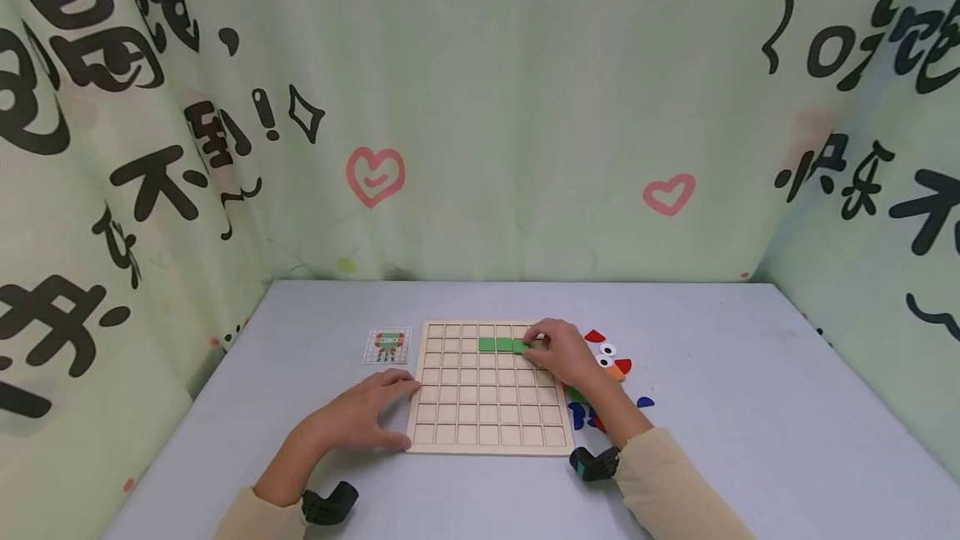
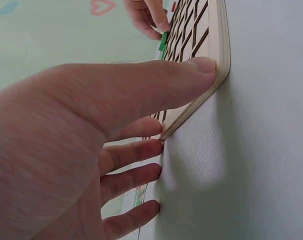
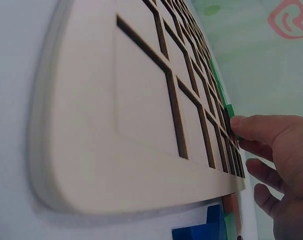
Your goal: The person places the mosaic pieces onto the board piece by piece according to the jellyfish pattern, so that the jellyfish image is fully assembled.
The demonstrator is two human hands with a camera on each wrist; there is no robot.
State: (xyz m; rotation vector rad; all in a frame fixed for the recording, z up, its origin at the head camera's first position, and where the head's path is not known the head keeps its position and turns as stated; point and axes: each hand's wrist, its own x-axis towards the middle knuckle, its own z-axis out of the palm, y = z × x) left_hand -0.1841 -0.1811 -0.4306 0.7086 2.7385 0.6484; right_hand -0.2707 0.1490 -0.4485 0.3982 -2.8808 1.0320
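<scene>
Rn R hand [image 1: 561,350] pinches green tile [image 1: 521,347] btwn thumb & fingertip, upper-right on board [image 1: 467,395], just beside 2 other green tiles [image 1: 487,345]. L hand [image 1: 367,411] fingers spread apart, thumb on board's near-left corner.

Left hand [image 1: 363,413] touching wooden grid board [image 1: 467,415], right hand [image 1: 564,353] pinching green square [image 1: 519,347], picture card [image 1: 387,346] alongside, pale curtain [image 1: 517,123] behind

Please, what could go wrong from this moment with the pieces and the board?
The green piece pinched by the right hand may catch on a ridge. The right forearm appears close to loose blue pieces and might brush them. The left hand touches the board at its edge; uneven pressure could shift it.
</scene>
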